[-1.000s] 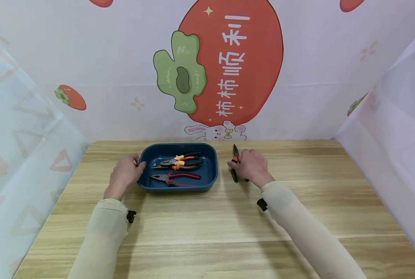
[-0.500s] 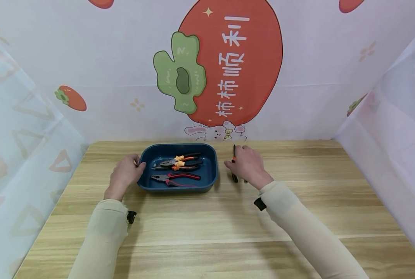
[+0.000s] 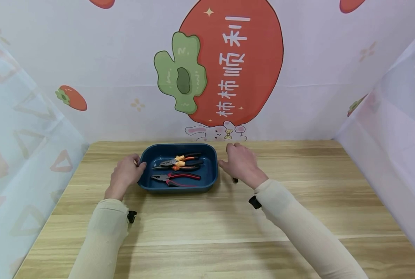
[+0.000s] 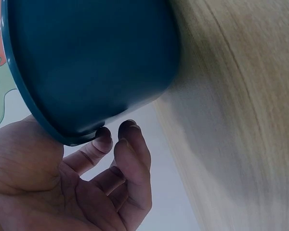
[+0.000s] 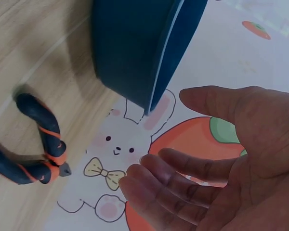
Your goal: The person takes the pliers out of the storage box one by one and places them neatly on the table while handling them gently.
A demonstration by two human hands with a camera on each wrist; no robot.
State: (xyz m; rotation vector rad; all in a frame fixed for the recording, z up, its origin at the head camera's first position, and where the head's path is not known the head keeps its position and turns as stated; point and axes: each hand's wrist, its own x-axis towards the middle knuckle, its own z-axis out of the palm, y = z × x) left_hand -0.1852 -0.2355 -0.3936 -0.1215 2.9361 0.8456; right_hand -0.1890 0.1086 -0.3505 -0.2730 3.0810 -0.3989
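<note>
A blue rectangular tub (image 3: 179, 190) stands at the far middle of the table. Red-and-black combination pliers (image 3: 184, 175) lie in its front part; behind them are pliers with yellow, orange and black handles (image 3: 180, 164), bunched together. My left hand (image 3: 125, 171) pinches the tub's left rim, thumb over the edge and fingers outside. Just right of the tub, my right hand (image 3: 241, 164) holds nothing, thumb apart from the lightly bent fingers. Under it, black-and-orange pliers (image 5: 50, 139) lie on the table, handles spread; in the head view only a handle end shows.
A wood-grain table (image 3: 193, 236) ends at a white printed cloth backdrop (image 3: 116, 112) just behind the tub. Cloth side walls (image 3: 22, 155) slope up on the left and right.
My right hand has let go of the black-and-orange pliers and shifted left toward the tub, covering most of them in the head view. The left hand stays at the rim.
</note>
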